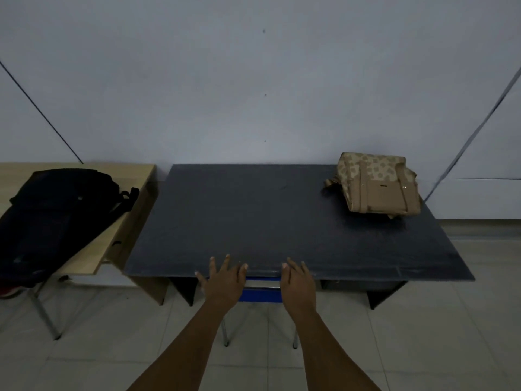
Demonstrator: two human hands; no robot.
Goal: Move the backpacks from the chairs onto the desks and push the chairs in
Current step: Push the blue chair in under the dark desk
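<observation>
Filling the middle of the view, the dark bench (267, 215) stood against a pale wall (253, 66), its whole top in sight. Beside it on the left stood a light wooden bench (135, 198), cut off by the frame edge. A black backpack (56, 218) lay on that bench, its near end hanging over the front edge and its left part out of frame; its details were hard to make out in the dim light. A tan patterned backpack (377, 184) lay flat on the far right corner of the dark bench, well apart from the hands. A blue chair (260, 292) sat tucked under the dark bench's front edge, mostly hidden by the benchtop and the hands; only a strip of blue, a metal bar and two thin legs showed. Another chair's metal legs (45, 317) showed under the wooden bench, its seat hidden by the black backpack. The left hand (225, 283) was spread wide, fingers splayed, and the right hand (298, 283) was flat with fingers together; both lay over the chair at the bench edge, gripping nothing that could be seen.
</observation>
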